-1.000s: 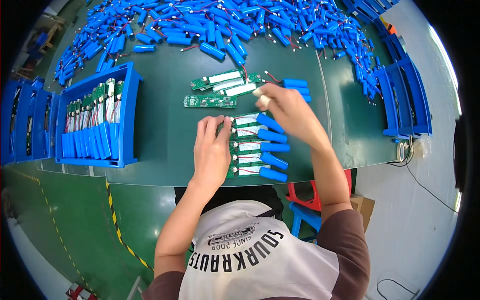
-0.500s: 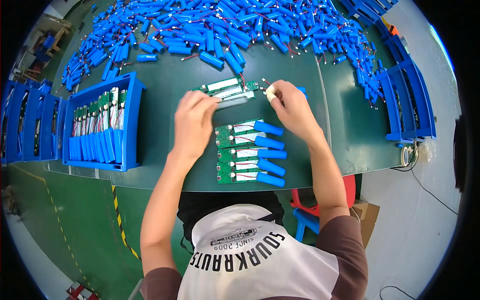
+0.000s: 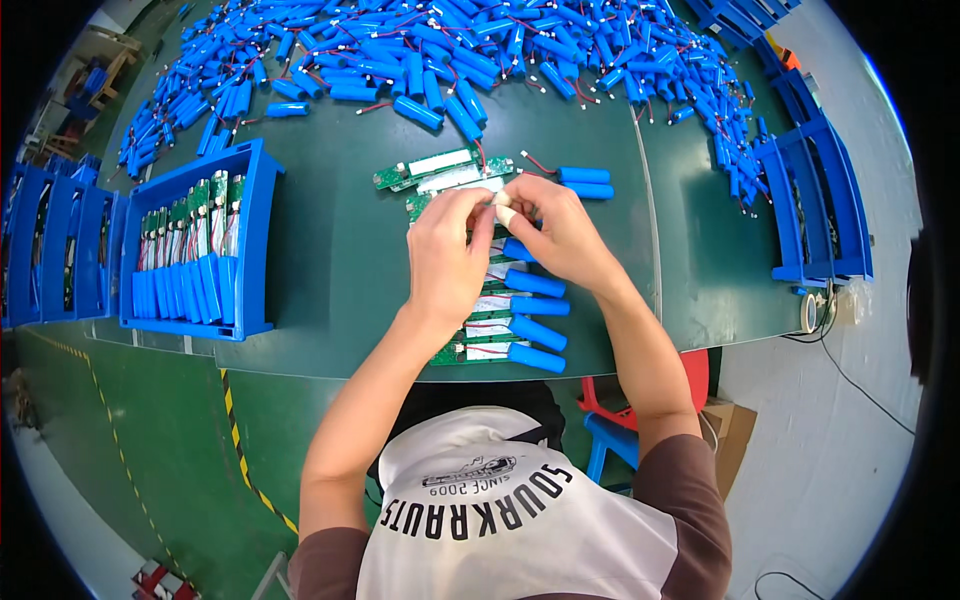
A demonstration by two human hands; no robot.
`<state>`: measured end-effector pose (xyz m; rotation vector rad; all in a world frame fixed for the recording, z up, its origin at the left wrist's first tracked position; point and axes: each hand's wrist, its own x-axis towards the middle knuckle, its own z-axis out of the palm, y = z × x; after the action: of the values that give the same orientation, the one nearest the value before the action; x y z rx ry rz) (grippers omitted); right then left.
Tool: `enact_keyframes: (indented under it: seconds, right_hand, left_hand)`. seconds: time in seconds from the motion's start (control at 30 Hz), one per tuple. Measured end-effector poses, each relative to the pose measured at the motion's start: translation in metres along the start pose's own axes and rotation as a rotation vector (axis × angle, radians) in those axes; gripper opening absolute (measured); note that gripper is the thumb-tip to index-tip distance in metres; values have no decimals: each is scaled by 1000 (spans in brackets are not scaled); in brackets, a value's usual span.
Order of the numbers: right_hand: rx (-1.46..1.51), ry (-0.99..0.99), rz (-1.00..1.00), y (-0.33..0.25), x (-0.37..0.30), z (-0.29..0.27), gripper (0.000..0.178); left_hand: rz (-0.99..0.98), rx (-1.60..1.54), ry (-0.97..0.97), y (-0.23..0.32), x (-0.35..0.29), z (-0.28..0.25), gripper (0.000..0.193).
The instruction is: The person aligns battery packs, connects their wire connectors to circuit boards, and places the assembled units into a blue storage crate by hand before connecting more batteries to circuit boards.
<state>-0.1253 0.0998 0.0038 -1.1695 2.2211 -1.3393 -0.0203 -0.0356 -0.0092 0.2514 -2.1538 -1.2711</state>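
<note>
My left hand [image 3: 450,245] and my right hand [image 3: 556,225] meet at the fingertips, each in a pinch. What lies between the fingers is too small and covered to make out. Pale covers [image 3: 504,207] sit on fingertips of my right hand. Just beyond the hands lie green circuit boards with white strips [image 3: 440,162], partly overlapping. Two blue cylindrical batteries [image 3: 584,175] rest beyond my right hand, one with a red lead and white plug. Below the hands is a column of boards with blue batteries [image 3: 537,328] attached, its upper part hidden by my hands.
A large heap of blue wired batteries [image 3: 400,50] covers the table's far side. At the left stands a blue bin [image 3: 262,240] holding upright boards with batteries. More blue bins [image 3: 820,200] line the right edge, near a tape roll [image 3: 808,312]. A red stool [image 3: 697,380] is below the table edge.
My left hand has moved right and my right hand left, so their fingertips now meet. The grey strip by my left fingers is now hidden. Two batteries beyond my right hand are uncovered.
</note>
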Motion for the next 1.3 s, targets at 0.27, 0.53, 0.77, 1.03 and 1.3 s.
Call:
enact_keyframes:
  seconds: [0.27,0.53,0.77,1.03,1.3]
  right_hand:
    - [-197,-49,-31,-6,20,1,10]
    - [-366,-174,-112,-7,23,19,7]
    - [-360,-192,-14,-9,28,20,8]
    - [-566,-153,133,-22,30,33,13]
    - [-516,-40,101,-22,23,44,11]
  left_hand:
    - [-4,389,6,-11,-13,-48,17]
    - [66,457,-60,-12,-38,-27,26]
    - [86,494,-136,-17,-38,-29,31]
    - [85,495,-171,-18,-39,-30,44]
    - [93,475,-172,-19,-37,-29,40]
